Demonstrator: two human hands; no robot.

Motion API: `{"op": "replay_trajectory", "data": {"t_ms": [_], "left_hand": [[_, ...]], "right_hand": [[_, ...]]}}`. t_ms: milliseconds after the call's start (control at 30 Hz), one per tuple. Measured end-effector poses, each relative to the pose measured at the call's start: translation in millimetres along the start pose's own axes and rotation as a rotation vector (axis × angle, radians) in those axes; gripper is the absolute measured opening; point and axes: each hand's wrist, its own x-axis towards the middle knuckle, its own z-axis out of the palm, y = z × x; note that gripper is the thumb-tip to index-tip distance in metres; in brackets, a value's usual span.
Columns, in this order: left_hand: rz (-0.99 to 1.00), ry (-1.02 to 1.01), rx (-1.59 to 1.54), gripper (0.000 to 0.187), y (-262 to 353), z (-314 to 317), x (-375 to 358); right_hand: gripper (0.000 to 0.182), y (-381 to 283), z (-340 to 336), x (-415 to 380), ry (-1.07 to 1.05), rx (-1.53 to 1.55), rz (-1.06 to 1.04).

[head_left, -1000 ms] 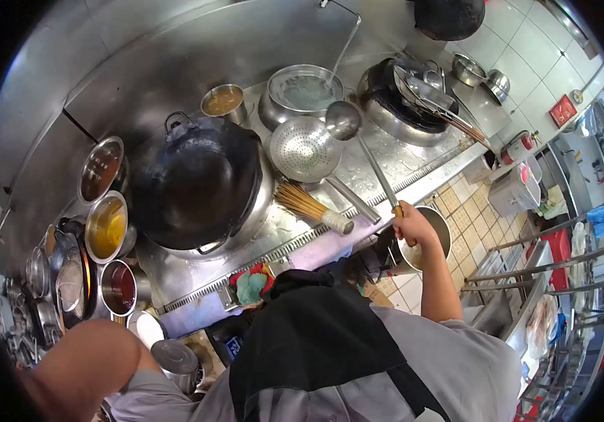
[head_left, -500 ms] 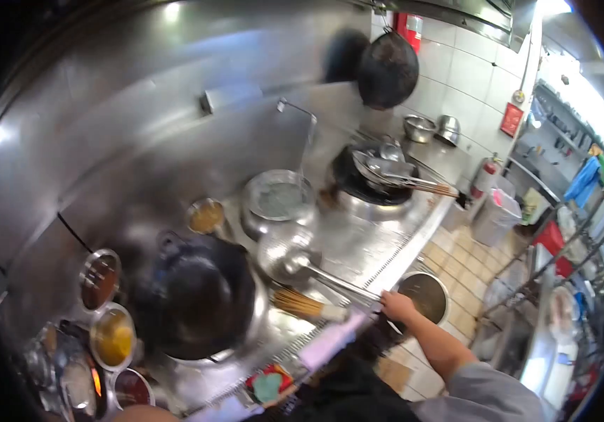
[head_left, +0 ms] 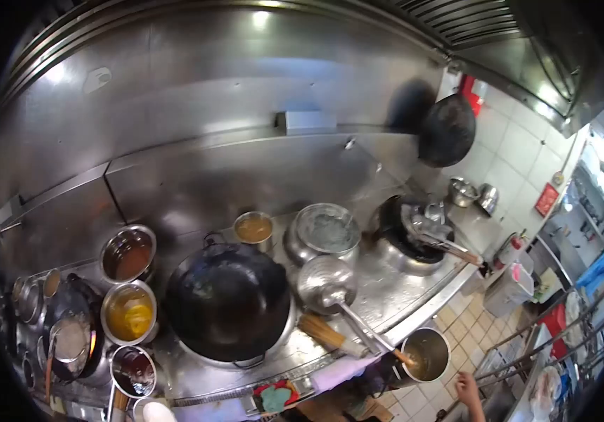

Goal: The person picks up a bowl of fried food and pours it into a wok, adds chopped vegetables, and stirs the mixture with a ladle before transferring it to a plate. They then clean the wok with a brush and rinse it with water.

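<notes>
My right hand [head_left: 466,387] is at the lower right, over the floor and apart from the stove. It holds nothing that I can see, and its fingers look loosely apart though small. The strainer ladle [head_left: 326,285] lies on the steel stovetop, its long handle reaching past the front edge over a deep pot [head_left: 445,359]. A bamboo wok brush [head_left: 324,333] lies beside the handle. Left of these a large black wok [head_left: 228,302] sits on its burner. My left hand is not recognisable; a pale rounded shape shows at the bottom left edge.
Metal pots of sauce [head_left: 127,257] and yellow liquid [head_left: 127,313] stand left of the wok. A lit burner with a pan [head_left: 70,344] is at far left. Behind are a pot of water [head_left: 322,232] and another wok with ladles [head_left: 414,239]. A rack [head_left: 520,362] borders the right.
My right hand has let go of the strainer ladle's handle and moved right and down. The ladle stays on the stovetop. The view has shifted, so the stove appears lower and farther right.
</notes>
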Motion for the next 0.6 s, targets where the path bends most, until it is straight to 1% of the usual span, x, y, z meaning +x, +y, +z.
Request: {"op": "replay_trajectory", "data": {"t_ms": [33, 67, 100, 133, 167, 200, 233, 267, 300, 333, 367, 400, 433, 467, 500, 533, 567, 600], "left_hand": [[-0.020, -0.002, -0.002, 0.035, -1, 1, -1], [-0.033, 0.003, -0.007, 0.035, -2, 4, -1], [-0.045, 0.007, -0.008, 0.035, -1, 7, -2], [-0.054, 0.009, -0.002, 0.035, 2, 11, -2], [-0.061, 0.014, 0.007, 0.035, 6, 15, -2], [-0.068, 0.020, 0.012, 0.035, 11, 23, -3], [-0.074, 0.021, 0.013, 0.035, 17, 29, -2], [-0.079, 0.025, 0.012, 0.034, 23, 35, -1], [-0.091, 0.021, 0.016, 0.034, 29, 42, -2], [-0.100, 0.020, 0.013, 0.034, 36, 50, 0], [-0.105, 0.020, 0.008, 0.034, 43, 58, 0], [-0.106, 0.016, 0.001, 0.034, 52, 67, 1], [-0.107, 0.009, 0.005, 0.034, 58, 75, 0], [-0.106, 0.005, 0.007, 0.034, 66, 84, -2], [-0.105, -0.001, 0.008, 0.034, 74, 94, -6], [-0.106, -0.001, 0.007, 0.034, 82, 107, -10], [-0.099, -0.006, -0.006, 0.034, 89, 120, -16], [-0.093, -0.023, -0.017, 0.034, 96, 128, -24]], "right_hand": [[0.037, 23, -1, -20, 0.041, 0.004, 0.007], [0.035, 47, -18, -41, 0.093, -0.017, 0.014], [0.033, 71, -26, -62, 0.076, 0.042, 0.073], [0.027, 114, -33, -82, 0.070, -0.030, 0.090], [0.026, 132, -36, -100, 0.084, -0.083, 0.098], [0.040, 138, -41, -116, -0.019, -0.439, 0.259], [0.042, 140, -42, -133, 0.009, -0.338, 0.060], [0.040, 144, -46, -147, -0.088, -0.425, 0.101], [0.039, 164, -37, -158, -0.110, -0.327, 0.171], [0.039, 166, -37, -169, -0.177, -0.258, 0.326], [0.039, 169, -34, -176, -0.157, -0.257, 0.197], [0.040, 164, -35, -180, -0.185, -0.247, 0.280], [0.041, 136, -29, -180, -0.219, -0.222, 0.364], [0.050, 141, -23, -180, -0.266, -0.282, 0.318], [0.034, 163, -2, -175, -0.224, 0.109, 0.484], [0.046, 105, -15, -172, -0.187, -0.074, 0.437], [0.051, 131, -5, -171, -0.183, -0.199, 0.375], [0.047, 150, -11, -159, -0.233, -0.299, 0.338]]}}
